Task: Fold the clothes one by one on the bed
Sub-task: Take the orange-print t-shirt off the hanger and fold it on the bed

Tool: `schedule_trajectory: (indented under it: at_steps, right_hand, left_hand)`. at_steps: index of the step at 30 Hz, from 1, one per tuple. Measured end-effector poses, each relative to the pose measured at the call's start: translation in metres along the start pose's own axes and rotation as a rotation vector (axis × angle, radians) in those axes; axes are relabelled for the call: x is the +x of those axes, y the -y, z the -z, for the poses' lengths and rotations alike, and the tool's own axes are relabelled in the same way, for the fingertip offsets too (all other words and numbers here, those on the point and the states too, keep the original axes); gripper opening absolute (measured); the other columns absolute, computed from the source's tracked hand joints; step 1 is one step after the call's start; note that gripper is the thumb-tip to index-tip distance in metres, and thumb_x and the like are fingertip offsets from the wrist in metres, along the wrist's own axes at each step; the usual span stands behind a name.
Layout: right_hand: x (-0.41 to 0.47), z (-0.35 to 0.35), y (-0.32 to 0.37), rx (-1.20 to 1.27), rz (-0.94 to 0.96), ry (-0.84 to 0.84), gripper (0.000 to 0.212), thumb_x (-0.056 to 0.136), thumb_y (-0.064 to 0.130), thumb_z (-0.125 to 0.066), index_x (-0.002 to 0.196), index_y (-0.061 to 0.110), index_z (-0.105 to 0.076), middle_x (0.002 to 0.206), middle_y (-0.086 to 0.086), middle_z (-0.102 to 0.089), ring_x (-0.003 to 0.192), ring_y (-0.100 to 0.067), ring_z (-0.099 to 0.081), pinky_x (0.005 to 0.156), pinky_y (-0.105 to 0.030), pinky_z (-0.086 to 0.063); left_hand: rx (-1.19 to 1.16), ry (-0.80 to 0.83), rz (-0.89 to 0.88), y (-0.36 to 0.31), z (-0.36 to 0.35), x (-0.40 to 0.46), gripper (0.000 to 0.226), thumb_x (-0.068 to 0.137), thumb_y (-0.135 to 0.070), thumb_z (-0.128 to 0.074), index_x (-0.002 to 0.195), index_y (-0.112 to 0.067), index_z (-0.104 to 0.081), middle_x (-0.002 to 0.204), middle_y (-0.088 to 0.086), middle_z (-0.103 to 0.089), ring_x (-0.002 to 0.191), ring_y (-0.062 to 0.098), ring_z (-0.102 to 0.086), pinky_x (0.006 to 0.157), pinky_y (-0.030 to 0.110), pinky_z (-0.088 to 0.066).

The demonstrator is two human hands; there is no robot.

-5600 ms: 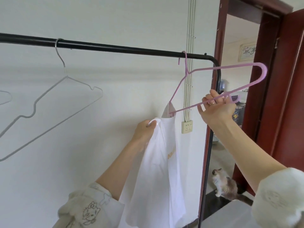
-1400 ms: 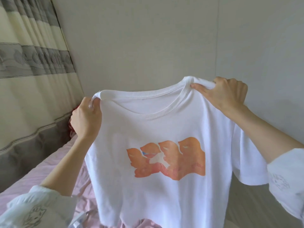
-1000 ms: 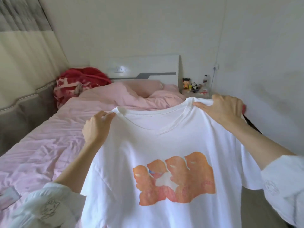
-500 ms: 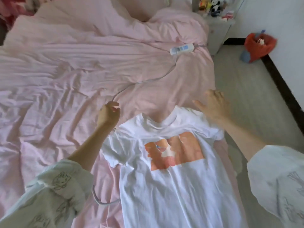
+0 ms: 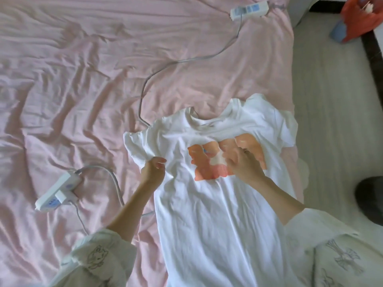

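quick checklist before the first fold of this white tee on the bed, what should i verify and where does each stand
1. T-shirt lies print side up on the pink sheet: ok.
2. Fabric flat: not ok, the collar and both sleeves are rumpled.
3. Left hand has a hold near the left sleeve: ok, it pinches the fabric there.
4. Right hand placed for the fold: cannot tell, it is blurred over the orange print.
5. Fold area free of clutter: not ok, a grey cable runs up to the shirt's shoulder and a power strip lies close by.
6. Shirt fully on the bed: not ok, the right sleeve hangs over the edge.
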State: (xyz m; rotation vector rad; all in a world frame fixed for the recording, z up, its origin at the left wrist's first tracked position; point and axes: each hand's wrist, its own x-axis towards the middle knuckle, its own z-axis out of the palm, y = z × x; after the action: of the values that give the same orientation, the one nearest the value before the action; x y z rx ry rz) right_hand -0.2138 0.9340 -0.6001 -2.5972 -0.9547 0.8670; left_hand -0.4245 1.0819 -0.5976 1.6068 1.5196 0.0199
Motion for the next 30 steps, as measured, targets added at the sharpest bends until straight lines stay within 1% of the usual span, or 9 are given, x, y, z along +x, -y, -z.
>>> schedule_trajectory:
  at_steps: [4,9,12,15,18,21,24,28,30]
  right_hand:
    - [-0.058,-0.039,-0.028,-0.08,0.024,0.104,0.045,0.096,0.035,-0.045,0.134,0.012,-0.039,0.131,-0.011,-0.047,0.125,-0.029,-0.041,0.094,-0.04,-0.038]
    - [-0.128,-0.076,-0.087,-0.126,0.109,0.101,0.039,0.092,0.028,-0.052,0.125,0.007,-0.051,0.127,-0.017,-0.055,0.12,-0.035,-0.049,0.093,-0.041,-0.042]
    - [-0.162,-0.093,-0.123,-0.164,0.208,0.028,0.045,0.085,0.035,-0.044,0.115,0.007,-0.061,0.127,-0.019,-0.058,0.121,-0.035,-0.053,0.095,-0.046,-0.043]
    - [-0.186,-0.103,-0.148,-0.182,0.21,-0.049,0.046,0.085,0.038,-0.039,0.116,0.011,-0.061,0.131,-0.016,-0.056,0.126,-0.031,-0.05,0.098,-0.051,-0.042]
    - [-0.199,-0.105,-0.167,-0.083,0.091,-0.14,0.041,0.087,0.033,-0.042,0.112,0.009,-0.063,0.129,-0.018,-0.056,0.121,-0.035,-0.053,0.094,-0.051,-0.044]
    - [-0.207,-0.102,-0.186,-0.034,0.007,-0.205,0.037,0.09,0.024,-0.045,0.116,0.003,-0.061,0.13,-0.021,-0.054,0.12,-0.038,-0.052,0.091,-0.046,-0.045]
    - [-0.21,-0.095,-0.204,0.017,-0.243,-0.136,0.041,0.094,0.019,-0.049,0.131,0.005,-0.048,0.141,-0.016,-0.043,0.13,-0.034,-0.039,0.098,-0.044,-0.038]
    - [-0.212,-0.092,-0.222,0.324,-0.586,-0.17,0.046,0.091,0.022,-0.052,0.128,-0.004,-0.046,0.132,-0.026,-0.049,0.12,-0.039,-0.048,0.095,-0.043,-0.041]
    - [-0.215,-0.091,-0.227,0.584,-0.804,-0.155,0.054,0.089,0.029,-0.055,0.132,-0.002,-0.044,0.132,-0.021,-0.052,0.115,-0.037,-0.053,0.092,-0.044,-0.044]
  left_hand:
    - [-0.062,0.02,0.112,0.047,-0.029,-0.051,0.027,0.089,-0.007,-0.051,0.115,-0.009,-0.06,0.12,0.015,-0.061,0.089,0.031,-0.059,0.072,0.034,-0.045]
    - [-0.092,-0.038,0.267,0.115,-0.055,-0.12,0.04,0.089,-0.007,-0.055,0.127,-0.001,-0.046,0.12,0.015,-0.055,0.112,0.03,-0.053,0.081,0.024,-0.035]
    - [-0.151,-0.011,0.33,0.148,-0.069,-0.153,0.036,0.087,-0.013,-0.06,0.119,0.001,-0.049,0.107,0.014,-0.06,0.097,0.032,-0.06,0.082,0.037,-0.049]
    - [-0.256,0.057,0.401,0.165,-0.082,-0.183,0.034,0.086,-0.021,-0.065,0.111,-0.005,-0.05,0.093,0.008,-0.06,0.085,0.025,-0.059,0.072,0.032,-0.049]
    - [-0.21,0.055,0.365,0.172,-0.09,-0.204,0.027,0.088,-0.03,-0.063,0.099,-0.006,-0.057,0.086,0.008,-0.062,0.077,0.024,-0.058,0.062,0.031,-0.046]
    - [-0.173,-0.09,0.282,0.175,-0.089,-0.215,0.028,0.089,-0.034,-0.061,0.093,-0.007,-0.059,0.08,0.01,-0.061,0.077,0.027,-0.057,0.068,0.032,-0.044]
    - [-0.273,-0.161,0.238,0.178,-0.081,-0.221,0.026,0.091,-0.033,-0.057,0.092,-0.007,-0.059,0.082,0.014,-0.062,0.077,0.026,-0.058,0.069,0.034,-0.046]
    - [-0.276,-0.286,0.262,0.192,-0.064,-0.214,0.044,0.095,-0.039,-0.048,0.074,-0.001,-0.056,0.068,0.016,-0.051,0.069,0.023,-0.048,0.064,0.033,-0.035]
    - [-0.272,-0.318,0.275,0.199,-0.062,-0.212,0.049,0.096,-0.04,-0.045,0.063,-0.004,-0.05,0.061,0.013,-0.048,0.067,0.024,-0.046,0.064,0.033,-0.033]
